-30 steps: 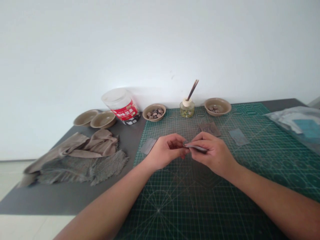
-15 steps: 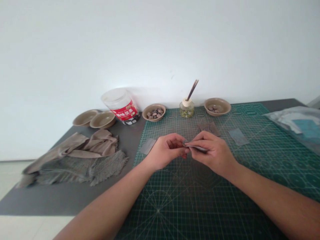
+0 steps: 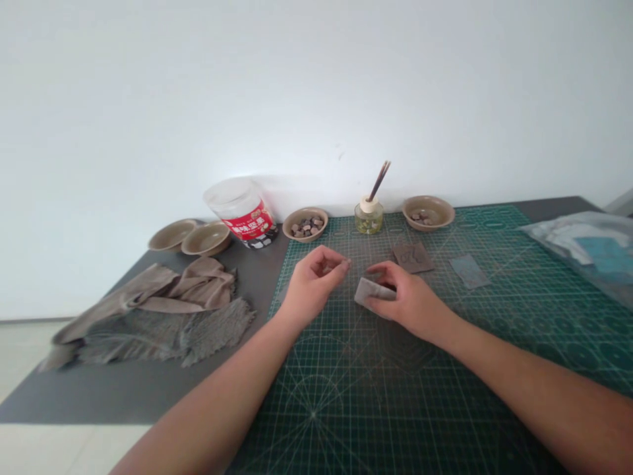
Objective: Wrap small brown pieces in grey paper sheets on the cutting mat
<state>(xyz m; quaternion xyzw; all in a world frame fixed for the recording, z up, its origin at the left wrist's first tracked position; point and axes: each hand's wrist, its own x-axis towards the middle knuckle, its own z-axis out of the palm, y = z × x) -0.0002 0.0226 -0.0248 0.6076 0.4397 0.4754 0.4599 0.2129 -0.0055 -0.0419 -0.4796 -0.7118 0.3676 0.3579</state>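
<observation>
My right hand grips a small grey flat piece, its pale face tilted up above the green cutting mat. To its left, my left hand is raised with thumb and forefinger pinched together; whatever they may hold is too small to make out. A gap separates the two hands. Behind my right hand lies a brown square piece with dark marks. A grey-blue rectangle rests on the mat further right. Another grey piece is mostly hidden behind my left hand.
Along the wall stand two bowls, a tilted jar with a red label, a bowl of pebbles, a reed diffuser and another bowl. Crumpled cloths lie left, a plastic bag right.
My hands have come apart. My left hand has moved left, off the grey piece, while my right hand keeps it and has turned its flat face into view.
</observation>
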